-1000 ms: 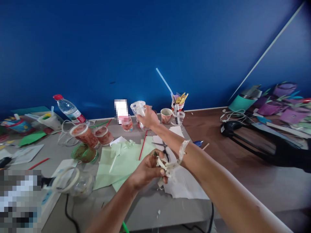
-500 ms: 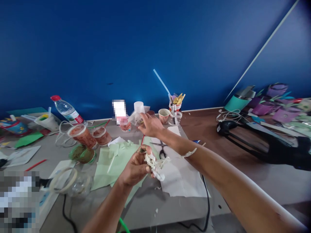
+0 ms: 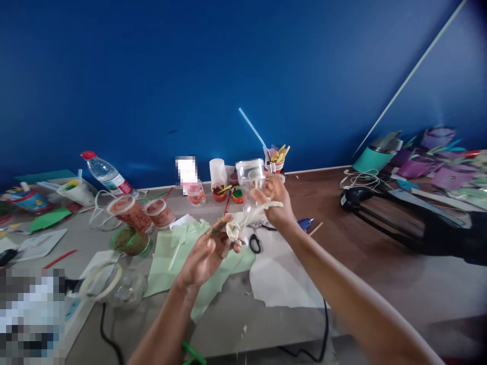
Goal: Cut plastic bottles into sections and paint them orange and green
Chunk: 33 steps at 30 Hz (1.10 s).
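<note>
While right hand point(image 3: 277, 200) lifts clear plastic cup point(image 3: 250, 182) at frame centre, fingers wrapped round it, left hand point(image 3: 205, 251) pinches crumpled whitish tape wad point(image 3: 234, 229); grey table point(image 3: 236, 324) bare near lower edge, clutter left.

You hold a clear cup point(image 3: 250, 178). The wall point(image 3: 213, 66) is deep blue, the paper point(image 3: 190, 253) is light green, the bottle cap point(image 3: 88, 154) is red.

A water bottle point(image 3: 104, 174) with a red cap lies at far left beside two foil-topped cups point(image 3: 131, 212). Pale green paper point(image 3: 190, 253) and white paper point(image 3: 279, 276) cover the table's point(image 3: 228, 324) middle, scissors point(image 3: 254, 242) between them. A teal can point(image 3: 375, 154) rests far right.
</note>
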Tool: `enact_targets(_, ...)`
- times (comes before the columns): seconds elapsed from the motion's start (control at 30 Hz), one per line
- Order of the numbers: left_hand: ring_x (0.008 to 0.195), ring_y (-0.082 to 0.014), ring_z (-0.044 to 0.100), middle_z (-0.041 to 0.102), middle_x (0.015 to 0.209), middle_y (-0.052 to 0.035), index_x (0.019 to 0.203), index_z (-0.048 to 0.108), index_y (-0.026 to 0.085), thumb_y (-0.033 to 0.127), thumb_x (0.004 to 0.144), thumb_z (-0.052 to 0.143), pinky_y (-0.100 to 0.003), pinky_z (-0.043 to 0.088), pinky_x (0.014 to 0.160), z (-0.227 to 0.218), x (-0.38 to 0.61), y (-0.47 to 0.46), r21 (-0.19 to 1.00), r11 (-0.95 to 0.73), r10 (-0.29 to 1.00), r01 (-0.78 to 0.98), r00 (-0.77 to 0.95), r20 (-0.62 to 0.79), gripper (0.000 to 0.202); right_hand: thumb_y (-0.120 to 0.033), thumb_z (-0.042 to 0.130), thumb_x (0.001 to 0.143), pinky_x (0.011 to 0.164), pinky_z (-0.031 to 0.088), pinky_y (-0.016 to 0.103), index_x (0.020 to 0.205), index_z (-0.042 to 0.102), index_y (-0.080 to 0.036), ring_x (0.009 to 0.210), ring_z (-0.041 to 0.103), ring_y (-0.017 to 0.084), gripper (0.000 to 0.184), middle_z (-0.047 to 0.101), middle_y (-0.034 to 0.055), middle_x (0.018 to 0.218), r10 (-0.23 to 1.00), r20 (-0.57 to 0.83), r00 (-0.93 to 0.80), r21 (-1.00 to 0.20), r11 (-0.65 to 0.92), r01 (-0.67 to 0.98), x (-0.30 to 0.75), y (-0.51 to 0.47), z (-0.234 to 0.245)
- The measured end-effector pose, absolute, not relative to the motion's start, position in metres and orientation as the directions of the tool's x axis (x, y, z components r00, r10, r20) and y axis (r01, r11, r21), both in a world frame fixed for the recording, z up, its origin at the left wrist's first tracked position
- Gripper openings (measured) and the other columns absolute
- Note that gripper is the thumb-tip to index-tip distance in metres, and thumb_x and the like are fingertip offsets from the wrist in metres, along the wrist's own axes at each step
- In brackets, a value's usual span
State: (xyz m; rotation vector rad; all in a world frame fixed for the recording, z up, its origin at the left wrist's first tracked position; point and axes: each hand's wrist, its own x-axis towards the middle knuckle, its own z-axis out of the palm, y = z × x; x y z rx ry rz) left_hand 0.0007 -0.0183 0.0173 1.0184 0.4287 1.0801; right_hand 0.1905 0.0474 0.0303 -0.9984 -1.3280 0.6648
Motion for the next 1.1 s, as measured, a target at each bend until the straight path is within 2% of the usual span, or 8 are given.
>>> enact_targets(0.1,0.07,-0.0151,0.062,0.068,0.082,-0.0058,0.1,0.074,0.018,0.048,0.081,0.065,-0.028,0.048,0.069,0.012,0.005,-0.016,0.884,0.072,0.906,-0.462,0.401,0.136,0.036,-0.042,0.065,0.079,0.09,0.05,0.042,0.126,0.041,-0.025,0.105,0.062,0.025,0.055,0.062,0.0112,0.116,0.856,0.461,0.236,-0.884,0.467,0.032,0.201,0.043,0.021)
enact_targets(0.23,0.062,-0.0098,0.059,0.067,0.076,-0.0007,0.083,0.074,0.019,0.033,0.076,0.074,-0.023,0.046,0.064,0.008,0.007,-0.011,0.907,0.01,0.953,-0.421,0.278,0.119,0.015,-0.036,0.071,0.074,0.092,0.049,0.045,0.125,0.044,-0.026,0.105,0.061,0.025,0.059,0.06,0.0101,0.117,0.783,0.527,0.33,-0.849,0.48,0.219,0.224,0.043,0.015)
enact_targets(0.43,0.074,-0.0144,0.06,0.067,0.083,-0.0021,0.109,0.067,0.023,0.034,0.075,0.075,-0.027,0.047,0.071,0.015,0.005,-0.009,0.944,-0.019,0.943,-0.328,0.308,0.126,0.037,-0.035,0.067,0.079,0.089,0.05,0.045,0.124,0.044,-0.025,0.103,0.063,0.025,0.051,0.06,0.0099,0.115,0.706,0.553,0.442,-0.825,0.536,0.177,0.249,0.042,0.027)
enact_targets(0.57,0.093,-0.0201,0.058,0.063,0.103,-0.0066,0.1,0.07,0.023,0.033,0.076,0.072,-0.03,0.047,0.08,0.028,-0.004,-0.021,0.994,-0.077,0.894,-0.072,0.437,0.101,0.026,-0.037,0.067,0.079,0.091,0.05,0.043,0.124,0.044,-0.025,0.107,0.061,0.025,0.052,0.059,0.0103,0.118,0.755,0.506,0.417,-0.845,0.532,0.063,0.244,0.041,0.023)
enact_targets(0.7,0.106,-0.0228,0.056,0.054,0.118,-0.0079,0.099,0.07,0.025,0.04,0.083,0.063,-0.04,0.042,0.097,0.059,-0.01,-0.05,0.955,-0.198,0.722,0.219,0.692,-0.009,0.023,-0.038,0.068,0.077,0.091,0.049,0.042,0.122,0.045,-0.023,0.103,0.062,0.025,0.053,0.061,0.0095,0.111,0.802,0.466,0.374,-0.864,0.503,-0.002,0.232,0.041,0.015)
enact_targets(0.83,0.105,-0.021,0.06,0.065,0.111,-0.0067,0.107,0.068,0.025,0.048,0.086,0.057,-0.05,0.005,0.117,0.082,-0.002,-0.08,0.832,-0.42,0.427,0.361,0.888,-0.17,0.033,-0.038,0.07,0.074,0.089,0.05,0.043,0.123,0.045,-0.023,0.104,0.062,0.026,0.057,0.06,0.0101,0.114,0.841,0.442,0.313,-0.877,0.478,-0.044,0.226,0.041,0.011)
enact_targets(0.97,0.093,-0.0165,0.063,0.073,0.086,-0.002,0.091,0.068,0.026,0.034,0.094,0.046,-0.047,0.003,0.119,0.081,0.007,-0.098,0.733,-0.562,0.47,0.384,0.877,-0.099,0.024,-0.039,0.069,0.077,0.09,0.049,0.045,0.125,0.045,-0.026,0.103,0.062,0.025,0.055,0.061,0.0088,0.114,0.852,0.439,0.284,-0.884,0.466,-0.031,0.221,0.04,0.011)
enact_targets(1.1,0.104,-0.0164,0.065,0.072,0.112,-0.0026,0.125,0.057,0.032,0.024,0.096,0.043,-0.046,0.01,0.119,0.077,0.009,-0.104,0.792,-0.538,0.324,0.289,0.938,-0.121,0.033,-0.039,0.069,0.078,0.091,0.049,0.044,0.123,0.045,-0.027,0.104,0.06,0.025,0.053,0.061,0.0081,0.114,0.871,0.44,0.219,-0.89,0.456,-0.027,0.213,0.038,0.019)
